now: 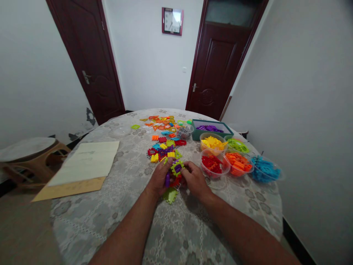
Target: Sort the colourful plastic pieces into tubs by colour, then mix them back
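Observation:
Both of my hands meet over the table around a small assembly of plastic building pieces [177, 168], with a lime-green square frame facing up and purple and red parts under it. My left hand [160, 178] is closed on its left side, near an upright purple piece [167, 179]. From the right, my right hand [194, 178] pinches the green frame's edge with thumb and fingers. Below the hands, a flat lime-green piece [170, 195] lies on the cloth. Just beyond them are loose yellow, red, blue and purple pieces [162, 151]. My fingers hide part of the assembly.
Right of my hands stand clear bowls of red [212, 165], orange [238, 163], yellow [213, 143], green [237, 145] and blue pieces [265, 169]. Behind are a green box [196, 134] with purple pieces and a bowl of grey bits [184, 131]. Paper sheets [88, 162] lie left.

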{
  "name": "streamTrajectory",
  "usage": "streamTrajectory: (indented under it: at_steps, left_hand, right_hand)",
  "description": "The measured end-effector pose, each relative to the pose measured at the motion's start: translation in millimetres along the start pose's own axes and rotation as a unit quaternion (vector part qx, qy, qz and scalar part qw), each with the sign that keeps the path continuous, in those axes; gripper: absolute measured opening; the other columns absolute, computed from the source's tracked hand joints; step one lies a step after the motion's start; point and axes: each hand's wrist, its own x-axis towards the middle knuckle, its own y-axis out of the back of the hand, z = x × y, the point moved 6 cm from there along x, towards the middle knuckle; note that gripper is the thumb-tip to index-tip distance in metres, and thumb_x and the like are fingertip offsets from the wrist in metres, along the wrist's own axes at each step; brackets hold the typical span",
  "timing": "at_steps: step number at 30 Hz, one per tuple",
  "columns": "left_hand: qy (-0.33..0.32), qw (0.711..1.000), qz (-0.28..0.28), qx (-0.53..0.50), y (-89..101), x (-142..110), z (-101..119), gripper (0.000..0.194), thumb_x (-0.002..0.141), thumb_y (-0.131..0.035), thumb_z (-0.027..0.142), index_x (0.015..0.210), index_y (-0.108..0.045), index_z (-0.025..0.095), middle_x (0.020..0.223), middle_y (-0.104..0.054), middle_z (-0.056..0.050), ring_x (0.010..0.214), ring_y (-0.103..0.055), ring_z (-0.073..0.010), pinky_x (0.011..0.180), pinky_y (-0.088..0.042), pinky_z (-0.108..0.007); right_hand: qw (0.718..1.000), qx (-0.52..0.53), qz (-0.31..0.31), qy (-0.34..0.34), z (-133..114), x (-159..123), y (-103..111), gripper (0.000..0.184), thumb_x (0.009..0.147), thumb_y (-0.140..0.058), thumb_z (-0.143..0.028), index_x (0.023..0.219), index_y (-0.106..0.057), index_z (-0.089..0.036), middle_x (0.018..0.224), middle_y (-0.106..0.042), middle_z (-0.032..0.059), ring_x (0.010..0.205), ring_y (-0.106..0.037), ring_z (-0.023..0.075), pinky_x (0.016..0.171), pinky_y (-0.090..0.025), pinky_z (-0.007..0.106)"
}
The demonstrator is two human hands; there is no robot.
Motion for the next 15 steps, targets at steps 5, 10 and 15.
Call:
streamTrajectory:
  at_steps: [5,10,15]
  left_hand:
    - [0.013,0.999,-0.008,-0.029,0.1,1.4,-1.7,0.043,0.077,-0.088,0.045,0.103,-0.068,0.018,0.079,-0.066,0.000,0.053,-0.055,-0.0084,0.040,-0.038,-0.016]
    - [0.015,1.000,0.000,-0.016,2.9,3.9,-3.8,0.037,0.077,-0.083,0.039,0.102,-0.067,0.018,0.074,-0.064,0.002,0.050,-0.051,-0.0080,0.040,-0.039,-0.017]
    - [0.000,1.000,0.013,0.029,1.8,4.2,-1.5,0.033,0.074,-0.083,0.035,0.096,-0.066,0.018,0.071,-0.062,0.004,0.050,-0.052,-0.0079,0.041,-0.039,-0.017]
  right_hand:
    - [0.999,0.033,0.030,-0.009,1.4,-1.3,2.9,0.024,0.086,-0.060,-0.039,0.101,-0.065,-0.022,0.072,-0.063,-0.0034,0.057,-0.057,0.0142,0.051,-0.045,0.025]
    - [0.998,0.058,0.022,-0.008,0.7,-2.6,2.0,0.024,0.088,-0.060,-0.038,0.104,-0.066,-0.021,0.074,-0.063,-0.0027,0.057,-0.055,0.0138,0.051,-0.044,0.025]
    - [0.998,0.046,0.028,0.032,-0.1,-1.0,1.1,0.019,0.091,-0.059,-0.036,0.097,-0.070,-0.021,0.082,-0.067,0.0002,0.068,-0.058,0.0148,0.058,-0.045,0.024]
